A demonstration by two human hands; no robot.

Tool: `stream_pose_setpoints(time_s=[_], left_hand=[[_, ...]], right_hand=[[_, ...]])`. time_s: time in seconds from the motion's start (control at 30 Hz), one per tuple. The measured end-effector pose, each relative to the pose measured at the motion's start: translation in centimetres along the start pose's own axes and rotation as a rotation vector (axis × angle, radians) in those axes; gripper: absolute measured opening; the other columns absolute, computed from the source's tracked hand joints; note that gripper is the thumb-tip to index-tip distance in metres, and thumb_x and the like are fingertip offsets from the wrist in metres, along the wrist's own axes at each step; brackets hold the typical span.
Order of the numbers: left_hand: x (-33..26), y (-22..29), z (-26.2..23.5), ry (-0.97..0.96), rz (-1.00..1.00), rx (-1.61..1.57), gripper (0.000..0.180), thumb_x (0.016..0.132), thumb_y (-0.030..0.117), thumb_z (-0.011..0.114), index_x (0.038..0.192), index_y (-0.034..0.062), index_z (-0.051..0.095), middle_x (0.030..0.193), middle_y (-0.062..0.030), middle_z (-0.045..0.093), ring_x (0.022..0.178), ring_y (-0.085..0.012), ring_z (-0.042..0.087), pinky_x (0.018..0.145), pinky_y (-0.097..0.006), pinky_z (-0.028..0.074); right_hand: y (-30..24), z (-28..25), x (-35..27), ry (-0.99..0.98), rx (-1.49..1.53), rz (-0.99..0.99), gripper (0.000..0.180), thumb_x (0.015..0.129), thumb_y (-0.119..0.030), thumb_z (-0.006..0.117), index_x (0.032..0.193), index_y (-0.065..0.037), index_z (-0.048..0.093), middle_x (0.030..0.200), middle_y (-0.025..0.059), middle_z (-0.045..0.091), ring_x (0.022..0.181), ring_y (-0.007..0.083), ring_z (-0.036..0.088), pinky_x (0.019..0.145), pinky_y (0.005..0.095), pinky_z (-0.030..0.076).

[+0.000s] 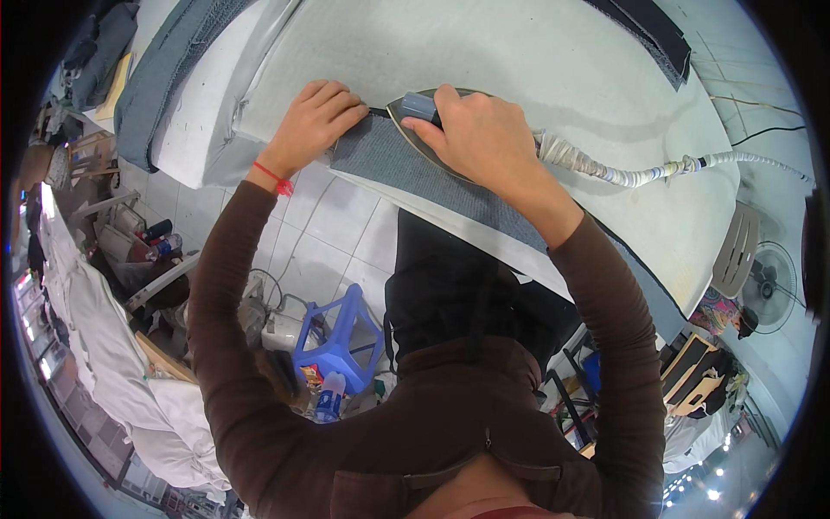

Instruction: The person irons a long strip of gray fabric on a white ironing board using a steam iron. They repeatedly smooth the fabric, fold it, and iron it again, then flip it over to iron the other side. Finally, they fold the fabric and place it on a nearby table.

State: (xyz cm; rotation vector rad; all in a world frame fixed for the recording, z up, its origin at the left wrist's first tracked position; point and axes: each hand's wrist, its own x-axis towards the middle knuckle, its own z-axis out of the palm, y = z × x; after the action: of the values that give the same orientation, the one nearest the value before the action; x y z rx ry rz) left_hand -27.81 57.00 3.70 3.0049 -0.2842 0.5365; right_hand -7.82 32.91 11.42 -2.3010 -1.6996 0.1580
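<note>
A clothes iron [418,106] stands on a grey-blue denim strip [370,154] along the near edge of the white padded ironing table [346,52]. My right hand [481,134] is wrapped around the iron's handle and hides much of its body. To the left, my left hand [316,125] has its fingers bent and together at the strip's left end, pinching its edge; the thumb is hidden. Between the fingertips and the iron's tip shows a dark folded edge. From the iron's rear a cloth-wrapped hose [605,173] runs off to the right.
Denim pieces [138,104] drape over the table's left side; dark denim [653,39] lies at the far right. Below stand a blue plastic stool [346,333] and a bottle [329,400]. White cloth [112,324] is heaped at left. A fan [767,285] stands at right.
</note>
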Motion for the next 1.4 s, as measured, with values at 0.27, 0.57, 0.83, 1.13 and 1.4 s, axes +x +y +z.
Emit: stream_pose_setpoints(time_s=[0.27,0.57,0.83,1.13,1.4], left_hand=[[-0.7,3.1,0.9,0.215,-0.715,-0.466,0.027,0.095,0.008,0.086,0.121,0.0083,0.083,0.119,-0.0073,0.080,0.110,-0.0274,0.076,0.103,-0.042,0.054],[0.7,3.2,1.2,0.116,-0.853,-0.502,0.026,0.094,0.010,0.087,0.119,0.0103,0.084,0.118,-0.0074,0.079,0.104,-0.0271,0.074,0.093,-0.042,0.057],[0.8,1.0,0.4,0.096,-0.402,-0.270,0.020,0.094,0.008,0.089,0.112,0.0050,0.081,0.108,-0.0078,0.077,0.100,-0.0261,0.071,0.087,-0.041,0.059],[1.3,1.3,-0.4,-0.017,-0.786,-0.606,0.011,0.092,0.004,0.086,0.101,0.0055,0.080,0.100,-0.0098,0.078,0.092,-0.0302,0.074,0.085,-0.044,0.058],[0.6,1.7,0.2,0.116,-0.503,-0.308,0.018,0.089,-0.005,0.081,0.103,0.0066,0.079,0.098,-0.0059,0.076,0.090,-0.0265,0.069,0.086,-0.039,0.051]], right_hand=[[-0.1,-0.1,0.5,-0.036,0.024,0.036,0.057,0.107,-0.059,0.074,0.099,-0.003,0.075,0.073,0.0176,0.077,0.068,0.0391,0.079,0.062,0.0481,0.063],[1.4,-1.4,-0.2,-0.064,0.044,0.100,0.057,0.108,-0.056,0.074,0.100,0.001,0.075,0.078,0.0220,0.079,0.072,0.0442,0.080,0.068,0.0540,0.064],[1.6,-1.6,-1.5,-0.103,0.039,0.108,0.059,0.109,-0.058,0.071,0.099,0.000,0.074,0.077,0.0221,0.079,0.072,0.0448,0.080,0.068,0.0535,0.064],[1.6,-1.3,-1.5,-0.049,0.053,0.078,0.056,0.109,-0.053,0.074,0.096,0.001,0.070,0.071,0.0216,0.074,0.067,0.0459,0.076,0.063,0.0520,0.060],[1.7,-1.2,-1.5,-0.063,0.059,0.084,0.056,0.109,-0.055,0.073,0.096,0.000,0.070,0.073,0.0209,0.075,0.069,0.0455,0.076,0.065,0.0528,0.061]])
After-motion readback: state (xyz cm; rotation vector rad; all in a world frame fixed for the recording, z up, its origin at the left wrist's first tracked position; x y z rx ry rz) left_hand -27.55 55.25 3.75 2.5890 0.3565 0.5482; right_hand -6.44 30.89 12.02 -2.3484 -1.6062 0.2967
